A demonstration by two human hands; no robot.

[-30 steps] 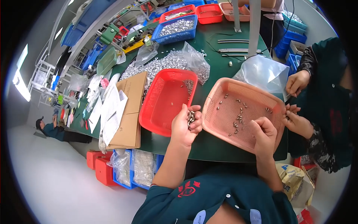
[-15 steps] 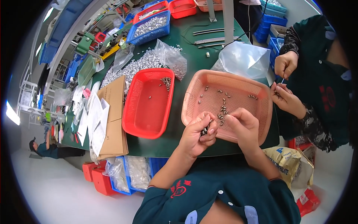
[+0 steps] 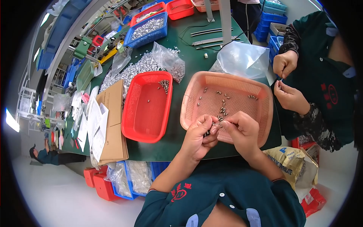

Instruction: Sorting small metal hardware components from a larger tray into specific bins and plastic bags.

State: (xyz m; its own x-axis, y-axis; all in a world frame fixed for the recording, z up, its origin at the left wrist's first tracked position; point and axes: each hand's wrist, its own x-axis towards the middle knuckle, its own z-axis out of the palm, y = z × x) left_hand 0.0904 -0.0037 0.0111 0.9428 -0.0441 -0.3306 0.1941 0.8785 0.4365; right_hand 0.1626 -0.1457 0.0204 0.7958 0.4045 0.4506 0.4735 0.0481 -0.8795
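My left hand is closed around several small dark metal cylinders, with its thumb and forefinger pinched together at the top. Right beside it, my right hand pinches a thin, shiny piece whose kind is too small to tell; the piece spans the gap to the left fingertips. Both hands are over the near edge of a pink mesh basket. Loose metal cylinders lie scattered on the basket's floor, partly hidden by my hands.
A red basket to the left holds more cylinders in its far corner. Beyond it are a heap of shiny parts, plastic bags and a blue bin. Cardboard lies at left. At right, a co-worker's hands hold something thin.
My right hand has moved left to meet the left fingertips, and a thin shiny piece now shows between them. The whole view has shifted slightly.
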